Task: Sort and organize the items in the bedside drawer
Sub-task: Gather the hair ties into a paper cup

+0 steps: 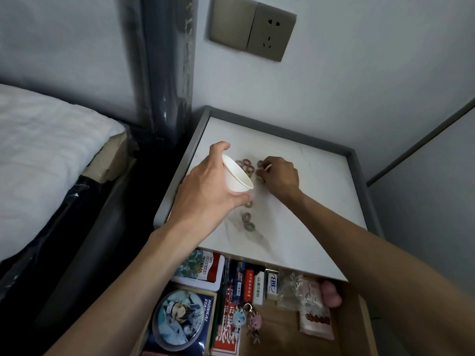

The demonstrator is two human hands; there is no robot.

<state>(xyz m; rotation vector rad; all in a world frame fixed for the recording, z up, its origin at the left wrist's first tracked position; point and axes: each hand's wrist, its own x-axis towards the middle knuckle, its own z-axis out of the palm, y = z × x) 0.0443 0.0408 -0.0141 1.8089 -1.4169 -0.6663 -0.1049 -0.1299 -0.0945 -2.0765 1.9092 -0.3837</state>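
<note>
My left hand [208, 191] grips a white paper cup [236, 177], tilted with its mouth toward the right, just above the bedside table top [308, 201]. Several small hair ties lie scattered on that white top; one pinkish tie [246, 216] and a greenish one [249, 226] lie near the front. My right hand [281, 177] reaches to the cluster by the cup and pinches one hair tie [264, 169] between its fingertips. Below the table top the drawer [354, 337] stands pulled out, filled with items.
In the drawer lie a round anime badge [180, 319], a printed tin [203, 268], lighters [258, 289], a small box [272, 285], character keychains [253, 323] and plastic packets [314, 317]. A bed [38, 155] is at left. A wall socket [270, 32] is above.
</note>
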